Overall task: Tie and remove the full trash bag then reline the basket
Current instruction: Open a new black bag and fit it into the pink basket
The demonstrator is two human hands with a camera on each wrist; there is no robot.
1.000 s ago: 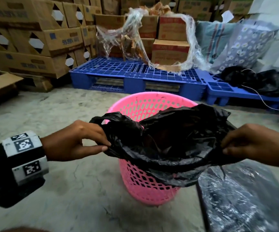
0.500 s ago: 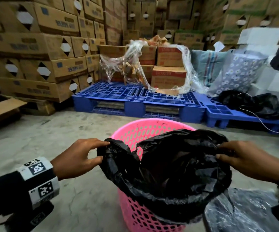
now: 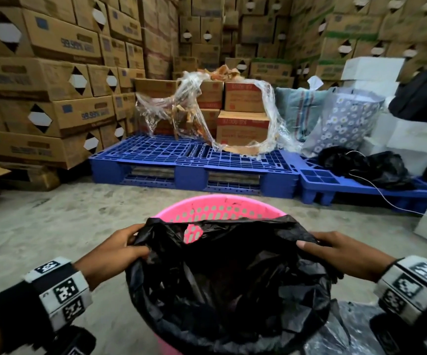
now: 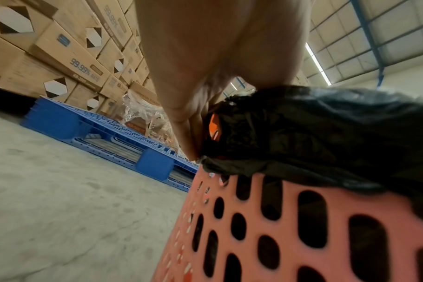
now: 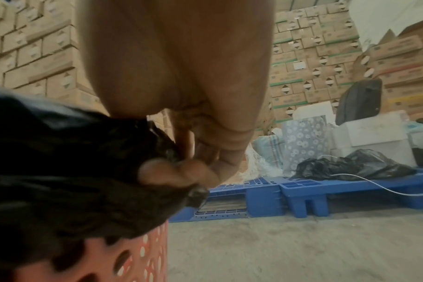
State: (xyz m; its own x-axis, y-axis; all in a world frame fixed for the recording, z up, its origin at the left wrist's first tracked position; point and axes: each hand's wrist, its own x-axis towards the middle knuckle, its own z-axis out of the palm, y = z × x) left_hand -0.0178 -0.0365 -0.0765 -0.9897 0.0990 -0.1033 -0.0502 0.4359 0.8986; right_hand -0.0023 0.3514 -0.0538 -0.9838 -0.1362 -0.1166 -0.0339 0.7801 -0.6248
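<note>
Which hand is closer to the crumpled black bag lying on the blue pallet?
Right. The right hand grips the liner on the basket's right side, the side where that crumpled black bag lies on the pallet; the left hand grips the opposite edge.

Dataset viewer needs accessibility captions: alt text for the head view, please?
Two hands, left hand and right hand, grip opposite edges of an open black trash bag over a pink basket on a concrete floor. Behind stand blue pallets and stacked cardboard boxes.
</note>
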